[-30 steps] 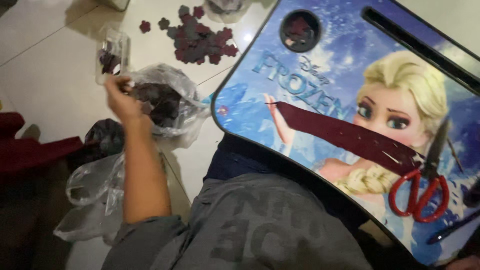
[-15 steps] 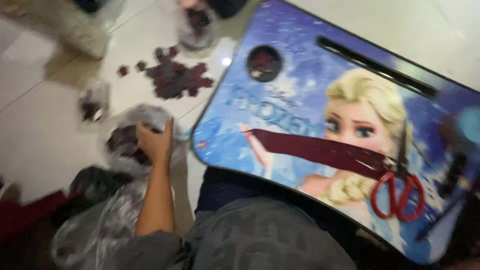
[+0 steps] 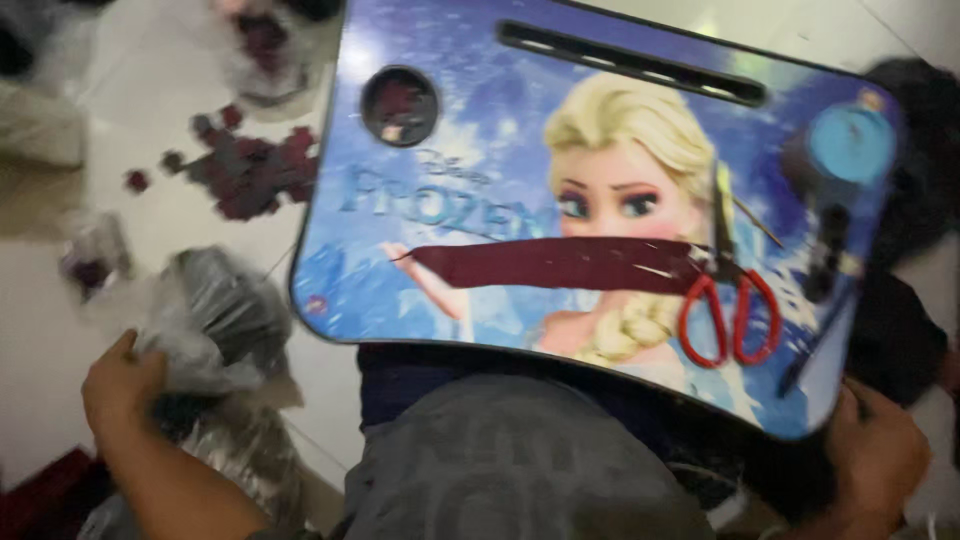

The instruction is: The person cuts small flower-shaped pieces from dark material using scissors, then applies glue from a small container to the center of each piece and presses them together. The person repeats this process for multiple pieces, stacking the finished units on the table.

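Left hand gripping a clear plastic bag on the floor; right hand steadying the lap desk.

The left hand (image 3: 122, 385) is closing around one clear plastic bag (image 3: 215, 320) holding dark pieces, low and left of the desk (image 3: 480, 130). The right hand (image 3: 880, 455) is clasping the desk's near right corner. Between the hands are lying one maroon strip (image 3: 560, 265) and one pair of red-handled scissors (image 3: 728, 310). Beyond the left hand, one loose heap of maroon pieces (image 3: 255, 170) is sitting on the floor. Judgement: gather the bag's neck firmly, lift upright, keep the desk level.
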Demonstrator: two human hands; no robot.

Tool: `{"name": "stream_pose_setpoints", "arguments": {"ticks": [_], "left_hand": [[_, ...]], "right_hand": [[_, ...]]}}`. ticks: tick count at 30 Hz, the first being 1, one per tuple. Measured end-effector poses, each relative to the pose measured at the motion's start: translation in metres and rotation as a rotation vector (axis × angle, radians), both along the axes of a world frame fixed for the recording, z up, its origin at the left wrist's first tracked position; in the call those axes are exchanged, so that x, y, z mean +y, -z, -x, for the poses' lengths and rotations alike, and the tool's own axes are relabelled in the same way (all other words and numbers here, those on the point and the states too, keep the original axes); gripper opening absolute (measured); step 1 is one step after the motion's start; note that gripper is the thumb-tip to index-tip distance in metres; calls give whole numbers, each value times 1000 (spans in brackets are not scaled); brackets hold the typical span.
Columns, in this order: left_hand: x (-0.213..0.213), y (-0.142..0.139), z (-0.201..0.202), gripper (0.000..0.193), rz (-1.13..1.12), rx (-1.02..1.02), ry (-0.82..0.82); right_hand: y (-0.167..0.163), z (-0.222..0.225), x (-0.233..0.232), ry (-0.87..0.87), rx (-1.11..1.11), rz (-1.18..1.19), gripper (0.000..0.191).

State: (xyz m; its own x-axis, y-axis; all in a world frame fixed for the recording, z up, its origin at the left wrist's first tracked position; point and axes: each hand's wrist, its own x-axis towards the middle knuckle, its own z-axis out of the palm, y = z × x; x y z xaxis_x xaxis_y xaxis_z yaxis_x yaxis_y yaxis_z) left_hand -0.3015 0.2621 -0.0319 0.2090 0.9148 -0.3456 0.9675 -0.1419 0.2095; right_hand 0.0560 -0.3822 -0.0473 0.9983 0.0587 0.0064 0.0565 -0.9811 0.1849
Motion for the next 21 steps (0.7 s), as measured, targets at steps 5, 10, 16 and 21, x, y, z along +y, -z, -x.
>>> {"name": "stream_pose_setpoints", "arguments": {"ticks": [5, 10, 16, 21], "left_hand": [[12, -52, -17, 82, 174, -645, 20], [54, -52, -72, 72, 6, -855, 27], [106, -2, -117, 86, -272, -680, -57], [130, 30, -136, 105, -229, -448, -202]], "right_hand": [[27, -23, 23, 81, -71, -450, 25], [53, -34, 57, 39, -128, -488, 26], [64, -34, 101, 37, -165, -489, 27], [71, -42, 139, 49, -181, -493, 28]]}}
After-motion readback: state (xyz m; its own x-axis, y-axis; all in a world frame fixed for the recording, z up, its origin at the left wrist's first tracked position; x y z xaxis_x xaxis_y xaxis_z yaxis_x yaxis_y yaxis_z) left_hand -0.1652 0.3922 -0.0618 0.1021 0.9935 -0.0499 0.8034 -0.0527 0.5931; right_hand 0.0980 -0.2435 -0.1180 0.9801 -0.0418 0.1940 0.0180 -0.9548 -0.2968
